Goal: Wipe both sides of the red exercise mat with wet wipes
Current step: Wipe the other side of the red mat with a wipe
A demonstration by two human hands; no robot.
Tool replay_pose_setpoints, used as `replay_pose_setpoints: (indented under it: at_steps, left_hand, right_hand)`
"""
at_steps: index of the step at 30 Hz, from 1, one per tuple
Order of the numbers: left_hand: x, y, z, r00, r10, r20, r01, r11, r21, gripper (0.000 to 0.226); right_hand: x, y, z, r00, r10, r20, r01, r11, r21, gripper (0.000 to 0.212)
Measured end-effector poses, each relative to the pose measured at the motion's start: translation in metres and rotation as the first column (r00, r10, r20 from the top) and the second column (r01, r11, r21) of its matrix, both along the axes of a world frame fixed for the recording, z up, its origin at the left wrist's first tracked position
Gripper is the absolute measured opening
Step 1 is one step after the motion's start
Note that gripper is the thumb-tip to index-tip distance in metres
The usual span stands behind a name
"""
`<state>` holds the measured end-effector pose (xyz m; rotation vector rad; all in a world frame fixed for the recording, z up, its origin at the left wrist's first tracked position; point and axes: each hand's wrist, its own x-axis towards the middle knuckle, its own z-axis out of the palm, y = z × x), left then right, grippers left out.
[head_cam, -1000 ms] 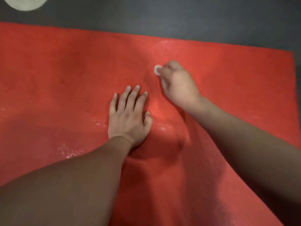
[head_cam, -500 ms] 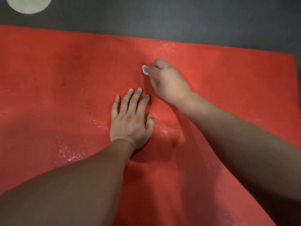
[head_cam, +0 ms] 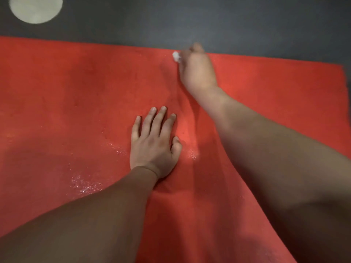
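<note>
Right hand (head_cam: 196, 70) grips wipe (head_cam: 176, 56) at mat (head_cam: 76, 88) far edge; left hand (head_cam: 153, 141) flat, fingers straight. Wet patches show the top partly wiped; the underside likely remains.

No readable text, label or number on the red mat (head_cam: 76, 82) or grey floor (head_cam: 190, 19), perhaps through blur

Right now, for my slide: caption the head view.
Right hand holds wet wipe at far edge of red mat; left hand lies flat.
</note>
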<state>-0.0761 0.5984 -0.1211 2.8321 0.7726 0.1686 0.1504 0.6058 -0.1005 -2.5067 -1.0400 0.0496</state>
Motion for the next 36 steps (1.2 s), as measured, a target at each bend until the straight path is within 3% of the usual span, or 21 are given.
replay_pose_setpoints:
  at_steps: [2,4,8,10,16,23,25,29,34,36]
  left_hand:
    - [0.0,-0.001,0.0,1.0,0.001,-0.002,-0.001,1.0,-0.001,0.063]
    - [0.001,-0.001,0.0,1.0,-0.002,0.006,0.002,1.0,0.003,0.063]
    - [0.001,-0.001,-0.001,1.0,-0.003,0.018,0.003,1.0,0.006,0.063]
    - [0.001,0.0,-0.001,1.0,-0.007,0.015,0.007,1.0,0.005,0.063]
    - [0.0,0.0,0.0,1.0,-0.009,0.03,0.01,1.0,-0.008,0.062]
    - [-0.001,-0.001,0.0,0.999,-0.021,0.024,0.021,1.0,0.004,0.06]
    - [-0.001,-0.001,0.0,1.0,-0.023,0.022,0.023,1.0,0.003,0.06]
    - [-0.001,-0.002,0.001,1.0,-0.015,-0.018,0.015,1.0,-0.011,0.061]
    - [-0.001,-0.002,0.001,0.999,-0.023,-0.031,0.023,1.0,-0.014,0.061]
    - [-0.002,-0.003,0.001,0.999,-0.026,-0.03,0.025,1.0,-0.015,0.06]
  right_hand:
    - [0.015,-0.001,0.0,0.984,-0.177,0.017,0.177,0.984,-0.034,0.031]
    - [0.011,0.007,0.0,0.977,-0.211,0.034,0.213,0.975,-0.058,0.026]
    - [-0.021,0.035,0.005,1.0,0.017,0.005,-0.017,0.993,-0.118,0.028]
    - [-0.021,0.041,0.007,0.998,0.056,0.027,-0.052,0.991,-0.123,0.029]
    - [0.027,-0.019,0.007,0.992,-0.121,0.027,0.123,0.988,-0.096,0.03]
    - [0.074,-0.106,0.006,0.925,-0.37,0.084,0.378,0.919,-0.111,0.032]
    - [0.058,-0.104,0.007,0.95,-0.307,0.063,0.311,0.947,-0.078,0.032]
    - [-0.011,-0.118,0.007,0.996,0.088,-0.028,-0.089,0.995,-0.043,0.026]
    - [-0.1,-0.178,0.016,0.879,0.448,-0.165,-0.456,0.89,-0.007,0.031]
    - [-0.112,-0.197,0.015,0.821,0.553,-0.146,-0.562,0.827,-0.026,0.032]
